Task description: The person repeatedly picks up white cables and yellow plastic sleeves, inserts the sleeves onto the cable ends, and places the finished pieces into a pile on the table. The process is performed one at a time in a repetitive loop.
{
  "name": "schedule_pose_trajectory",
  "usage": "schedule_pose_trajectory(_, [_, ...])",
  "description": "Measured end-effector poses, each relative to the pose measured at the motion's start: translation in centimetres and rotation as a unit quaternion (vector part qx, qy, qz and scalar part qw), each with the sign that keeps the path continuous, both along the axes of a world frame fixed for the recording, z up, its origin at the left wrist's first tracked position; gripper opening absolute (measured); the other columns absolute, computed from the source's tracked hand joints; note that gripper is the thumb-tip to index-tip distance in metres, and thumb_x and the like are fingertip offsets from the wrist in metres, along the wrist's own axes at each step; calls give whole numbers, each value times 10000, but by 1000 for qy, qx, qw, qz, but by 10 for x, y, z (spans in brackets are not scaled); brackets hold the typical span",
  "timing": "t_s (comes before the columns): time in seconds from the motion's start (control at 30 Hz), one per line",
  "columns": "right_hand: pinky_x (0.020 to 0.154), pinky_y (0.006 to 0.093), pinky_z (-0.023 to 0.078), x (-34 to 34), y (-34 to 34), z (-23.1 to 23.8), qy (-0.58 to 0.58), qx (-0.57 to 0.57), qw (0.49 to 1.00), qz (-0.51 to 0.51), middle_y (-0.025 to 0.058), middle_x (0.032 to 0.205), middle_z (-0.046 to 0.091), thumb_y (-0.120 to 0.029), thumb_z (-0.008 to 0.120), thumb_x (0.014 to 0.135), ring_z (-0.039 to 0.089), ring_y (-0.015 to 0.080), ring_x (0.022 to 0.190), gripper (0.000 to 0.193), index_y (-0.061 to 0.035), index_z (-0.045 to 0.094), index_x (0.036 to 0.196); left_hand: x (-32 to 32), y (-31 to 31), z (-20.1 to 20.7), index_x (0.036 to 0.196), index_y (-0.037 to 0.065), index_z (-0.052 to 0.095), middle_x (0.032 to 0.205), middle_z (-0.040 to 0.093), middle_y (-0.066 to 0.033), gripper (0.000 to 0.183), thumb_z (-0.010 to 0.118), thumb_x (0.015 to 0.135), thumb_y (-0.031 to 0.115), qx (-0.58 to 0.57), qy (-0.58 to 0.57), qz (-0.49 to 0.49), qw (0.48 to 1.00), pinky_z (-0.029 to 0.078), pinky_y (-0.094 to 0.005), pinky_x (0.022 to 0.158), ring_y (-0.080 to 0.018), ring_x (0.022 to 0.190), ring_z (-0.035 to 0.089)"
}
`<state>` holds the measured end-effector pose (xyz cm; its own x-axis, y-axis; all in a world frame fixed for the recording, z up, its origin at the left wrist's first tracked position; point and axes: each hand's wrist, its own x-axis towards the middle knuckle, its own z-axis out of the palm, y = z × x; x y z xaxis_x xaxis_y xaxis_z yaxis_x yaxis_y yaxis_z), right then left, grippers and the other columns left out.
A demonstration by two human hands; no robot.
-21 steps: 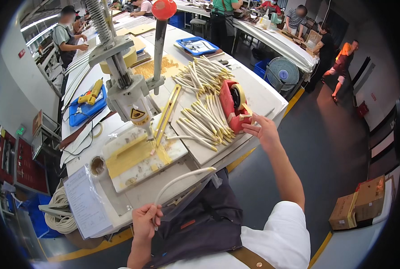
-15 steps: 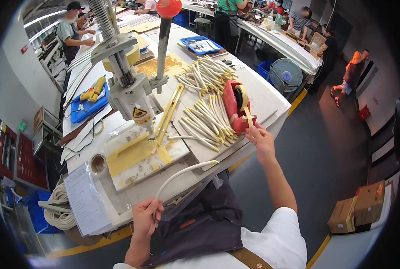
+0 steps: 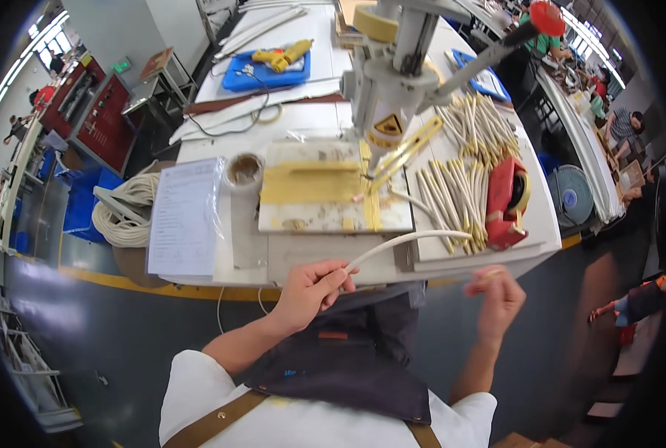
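Observation:
My left hand (image 3: 314, 295) is closed round one end of a white cord (image 3: 396, 242), which arches to the right over the table's front edge. Its far tip, wrapped in yellow, lies in front of a pile of similar cut cords (image 3: 452, 198). My right hand (image 3: 499, 299), slightly smeared by motion, is raised off the table with the fingers pinched. A small yellowish bit of tape (image 3: 490, 275) shows at its fingertips. Just beyond that hand stands a red tape dispenser (image 3: 506, 213) with a roll of yellowish tape.
A hand-lever press (image 3: 392, 97) stands over a white board (image 3: 325, 220) with yellow tape on it. Left of it are a tape roll (image 3: 245, 171), a paper sheet (image 3: 186, 216) and a coil of white cord (image 3: 127, 205). A yellow glue gun (image 3: 284, 56) lies in a blue tray (image 3: 262, 78).
My right hand has left the dispenser's tape end and come back toward me. My left hand, still holding the cord, has moved rightward relative to the table. The view has turned left.

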<state>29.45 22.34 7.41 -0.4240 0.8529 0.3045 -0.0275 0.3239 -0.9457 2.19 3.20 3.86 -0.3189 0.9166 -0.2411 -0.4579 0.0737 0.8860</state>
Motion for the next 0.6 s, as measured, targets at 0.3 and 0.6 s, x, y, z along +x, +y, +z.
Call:
schedule_pose_trajectory(0.3, [497, 251, 487, -97, -57, 12, -120, 109, 970, 181, 85, 724, 703, -98, 788, 868, 654, 117, 544, 161, -5, 693, 776, 29, 0, 13, 1276, -25, 645, 969, 707, -51, 307, 586, 1044, 167, 9, 147, -9, 989, 474, -212, 575, -52, 678, 553])
schedule_pose_trajectory(0.6, [461, 256, 447, -102, -61, 3, -135, 105, 971, 169, 86, 676, 691, -111, 790, 869, 616, 104, 499, 191, 2, 693, 750, 31, -2, 9, 1239, -32, 659, 971, 680, -59, 248, 586, 1026, 73, 107, 274, 25, 955, 495, -222, 606, -74, 706, 592])
